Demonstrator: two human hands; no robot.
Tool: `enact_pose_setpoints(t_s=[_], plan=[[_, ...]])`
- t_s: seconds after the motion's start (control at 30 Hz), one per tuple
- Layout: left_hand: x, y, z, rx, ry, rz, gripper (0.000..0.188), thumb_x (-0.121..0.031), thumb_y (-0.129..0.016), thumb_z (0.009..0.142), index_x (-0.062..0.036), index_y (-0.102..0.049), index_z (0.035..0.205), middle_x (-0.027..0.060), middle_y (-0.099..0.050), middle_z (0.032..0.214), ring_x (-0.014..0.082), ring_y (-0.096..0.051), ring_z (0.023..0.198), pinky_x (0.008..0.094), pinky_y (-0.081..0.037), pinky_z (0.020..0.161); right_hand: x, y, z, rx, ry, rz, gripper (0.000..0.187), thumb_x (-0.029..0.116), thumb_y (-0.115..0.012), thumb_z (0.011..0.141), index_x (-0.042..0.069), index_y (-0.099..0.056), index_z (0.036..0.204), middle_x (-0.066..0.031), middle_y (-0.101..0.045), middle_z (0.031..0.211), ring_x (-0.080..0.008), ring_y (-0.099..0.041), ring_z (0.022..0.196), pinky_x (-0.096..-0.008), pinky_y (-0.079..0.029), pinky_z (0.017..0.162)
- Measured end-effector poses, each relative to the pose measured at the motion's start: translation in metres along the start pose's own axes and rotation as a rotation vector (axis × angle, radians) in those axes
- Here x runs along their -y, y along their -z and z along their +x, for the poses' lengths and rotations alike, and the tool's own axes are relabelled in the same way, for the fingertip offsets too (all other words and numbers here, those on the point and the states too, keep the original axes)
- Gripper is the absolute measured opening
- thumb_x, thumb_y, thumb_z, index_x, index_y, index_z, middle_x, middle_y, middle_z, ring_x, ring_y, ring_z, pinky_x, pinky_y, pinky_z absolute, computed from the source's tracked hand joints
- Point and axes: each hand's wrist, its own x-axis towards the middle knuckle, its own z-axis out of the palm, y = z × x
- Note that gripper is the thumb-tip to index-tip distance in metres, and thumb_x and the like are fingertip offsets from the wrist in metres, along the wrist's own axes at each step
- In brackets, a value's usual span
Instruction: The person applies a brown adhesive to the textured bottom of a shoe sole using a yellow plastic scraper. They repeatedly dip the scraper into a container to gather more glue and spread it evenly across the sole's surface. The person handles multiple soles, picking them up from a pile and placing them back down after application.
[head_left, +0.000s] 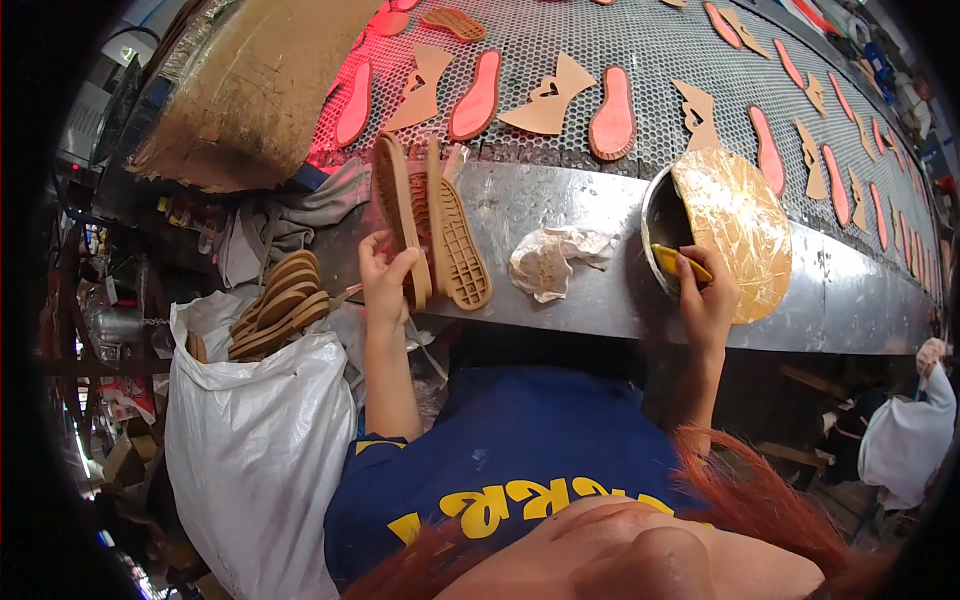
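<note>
My left hand (383, 280) is closed on a tan shoe sole (398, 195), held on edge with its thumb and fingers at the lower end. Just right of it, more tan soles (462, 260) lean together, one showing a grid-patterned underside. My right hand (714, 298) grips a small yellow tool (684, 263) at the mouth of a metal pot (652, 232). The tool's far end and the pot's contents are hard to make out. A round lid wrapped in shiny tape (745, 235) covers most of the pot. Between my hands lies a crumpled white cloth (560, 262).
Beyond the metal ledge (590, 195), a mesh conveyor (640, 30) carries rows of pink insoles (476, 95) and tan cut-out pieces (550, 98). On the left, a white sack (260, 440) holds several soles (285, 305). A worn brown board (250, 90) stands above it.
</note>
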Motion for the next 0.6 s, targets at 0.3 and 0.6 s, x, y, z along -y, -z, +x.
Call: enact_pose_setpoints(t_s=[0.3,0.6], plan=[[-0.026,-0.010,-0.011,0.278,0.053,-0.216,0.067,-0.019,-0.061,0.077,0.0051,-0.037,0.135,0.0175,-0.058,0.110,0.0250,-0.061,0.097,0.0364,-0.050,0.089,0.003,-0.002,-0.002,0.009,-0.016,0.028,0.010,0.005,-0.064,0.086,-0.001,-0.066,0.093,-0.0140,-0.067,0.085,-0.0231,-0.067,0.078,-0.0312,-0.051,0.071],[-0.017,-0.023,-0.020,0.443,0.238,-0.540,0.059,-0.025,-0.057,0.073,0.0089,-0.051,0.121,0.0164,-0.060,0.107,0.0277,-0.060,0.100,0.0380,-0.049,0.090,-0.005,-0.003,-0.002,0.025,-0.018,0.042,0.011,0.005,-0.063,0.087,-0.001,-0.065,0.095,-0.0125,-0.068,0.086,-0.0194,-0.066,0.081,-0.0305,-0.050,0.074]])
